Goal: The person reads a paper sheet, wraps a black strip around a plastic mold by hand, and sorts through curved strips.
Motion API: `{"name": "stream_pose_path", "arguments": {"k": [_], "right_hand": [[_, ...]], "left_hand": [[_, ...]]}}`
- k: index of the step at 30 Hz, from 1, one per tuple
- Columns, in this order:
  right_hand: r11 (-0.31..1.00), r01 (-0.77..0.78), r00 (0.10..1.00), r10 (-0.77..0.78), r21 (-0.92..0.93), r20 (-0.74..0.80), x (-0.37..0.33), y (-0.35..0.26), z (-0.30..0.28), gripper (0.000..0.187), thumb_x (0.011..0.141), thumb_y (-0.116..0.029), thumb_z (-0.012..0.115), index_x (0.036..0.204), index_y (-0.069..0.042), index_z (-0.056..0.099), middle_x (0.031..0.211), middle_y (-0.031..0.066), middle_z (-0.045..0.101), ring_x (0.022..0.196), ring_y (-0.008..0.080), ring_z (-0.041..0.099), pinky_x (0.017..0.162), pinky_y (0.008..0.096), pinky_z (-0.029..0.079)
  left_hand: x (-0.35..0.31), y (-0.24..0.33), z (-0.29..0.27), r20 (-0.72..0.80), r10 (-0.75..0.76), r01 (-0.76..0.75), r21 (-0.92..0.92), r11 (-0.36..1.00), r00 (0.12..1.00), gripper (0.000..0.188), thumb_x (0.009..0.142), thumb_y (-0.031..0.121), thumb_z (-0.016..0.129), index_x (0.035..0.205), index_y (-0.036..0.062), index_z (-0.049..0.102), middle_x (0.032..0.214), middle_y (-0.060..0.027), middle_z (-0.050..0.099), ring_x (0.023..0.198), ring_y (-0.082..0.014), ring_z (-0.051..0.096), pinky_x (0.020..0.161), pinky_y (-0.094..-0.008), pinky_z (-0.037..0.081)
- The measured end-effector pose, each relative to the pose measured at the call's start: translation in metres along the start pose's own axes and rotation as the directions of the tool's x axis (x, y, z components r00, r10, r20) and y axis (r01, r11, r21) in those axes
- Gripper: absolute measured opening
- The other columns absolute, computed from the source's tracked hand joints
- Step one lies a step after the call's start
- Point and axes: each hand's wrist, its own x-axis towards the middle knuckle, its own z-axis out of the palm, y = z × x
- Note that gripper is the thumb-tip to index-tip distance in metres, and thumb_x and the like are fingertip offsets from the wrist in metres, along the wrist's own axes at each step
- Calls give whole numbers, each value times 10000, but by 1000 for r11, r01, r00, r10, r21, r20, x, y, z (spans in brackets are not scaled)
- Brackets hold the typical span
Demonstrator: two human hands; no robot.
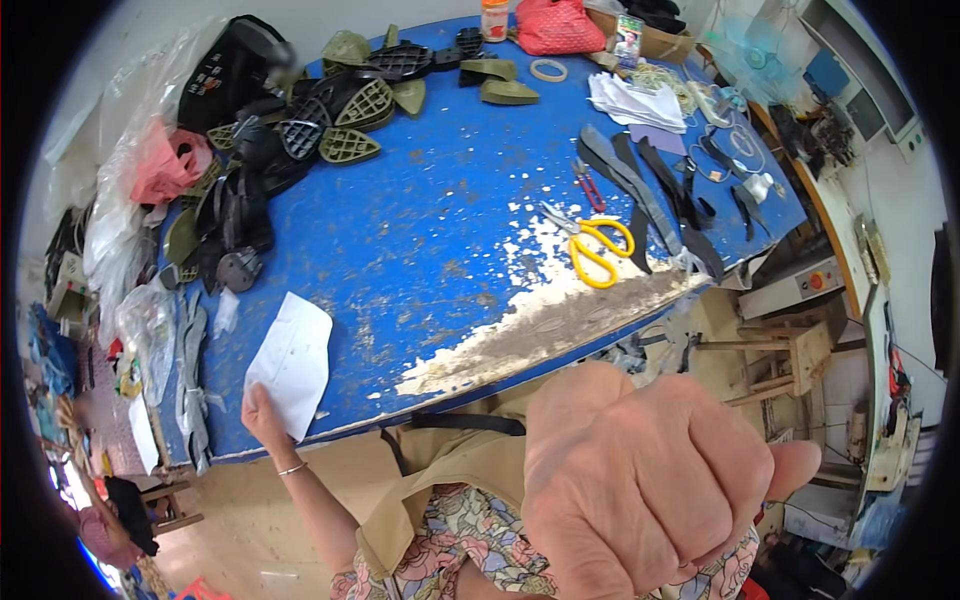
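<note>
At the table's near-left edge, my left hand (263,417) pinches the lower edge of a white sheet cut with curved sides (292,362). The sheet's upper part lies over the blue tabletop. Raised very close to the camera is my right hand (645,480), its fingers curled in and one digit pointing right. Whatever it may hold is hidden behind the knuckles. Yellow-handled scissors (597,250) rest on the worn patch beyond my right hand, beside small red-handled snips (590,187).
Green and black moulded soles (355,105) heap along the table's far left. Dark straps (640,185) lie at the right, near a stack of white sheets (637,102). A tape roll (548,70) and a red bag (558,27) sit at the back. A wooden stool (800,355) stands right.
</note>
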Motion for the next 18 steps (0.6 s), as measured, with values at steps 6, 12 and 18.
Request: {"name": "stream_pose_path", "arguments": {"k": [6, 12, 18], "right_hand": [[978, 97, 985, -68, -183, 160, -5, -11, -2, 469, 965, -246, 485, 539, -54, 442, 451, 15, 341, 355, 142, 347, 579, 434, 552], [945, 201, 940, -112, -258, 322, -7, -15, -4, 479, 961, -176, 454, 496, -99, 372, 440, 10, 324, 341, 135, 310, 485, 397, 512], [969, 128, 952, -61, -213, 299, 3, -30, -1, 449, 910, -123, 493, 480, -95, 369, 449, 21, 348, 355, 138, 316, 441, 349, 444]], "left_hand": [[-3, 8, 4, 32, 24, -24, -15, 1000, 999, 257, 942, 188, 568, 1012, -52, 623, 912, -32, 639, 769, -73, 551, 673, -209, 436], [-2, 9, 4, 33, 45, -46, 42, 998, 998, 273, 944, 187, 563, 1028, -67, 616, 952, -62, 648, 804, -93, 569, 706, -224, 455], [-4, 6, 4, 39, 31, -29, -70, 997, 999, 200, 936, 170, 577, 939, -17, 650, 797, 16, 610, 676, -44, 509, 574, -191, 395]]}}
